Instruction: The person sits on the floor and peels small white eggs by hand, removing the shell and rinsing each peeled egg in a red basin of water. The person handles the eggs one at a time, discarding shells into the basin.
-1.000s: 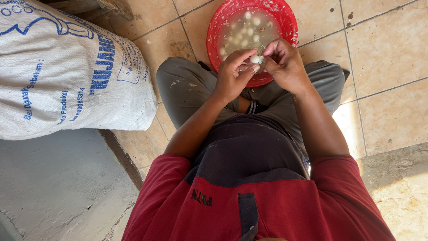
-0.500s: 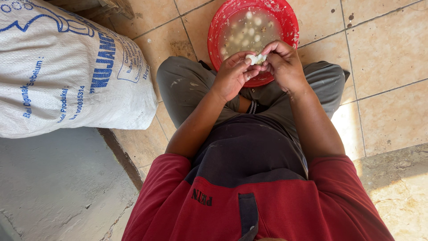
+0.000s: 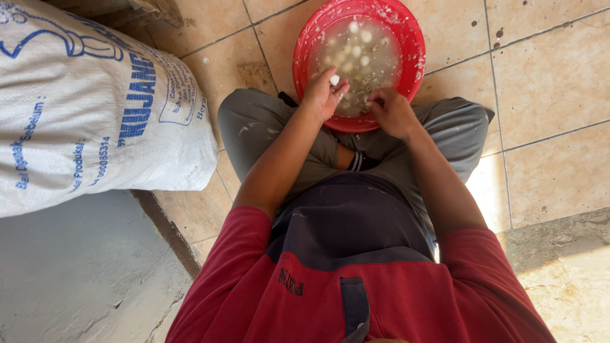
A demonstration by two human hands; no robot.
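Tiled floor (image 3: 546,76), red basin (image 3: 416,47) at my knees. Left hand (image 3: 323,95) half-curled, pinching small round white piece (image 3: 334,80), no clear long axis. Right hand (image 3: 393,113) loosely closed at basin's near rim; contents hidden.

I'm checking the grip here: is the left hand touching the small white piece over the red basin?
Touching. The head view shows the small white piece pinched at the fingertips of the left hand, above the red basin.
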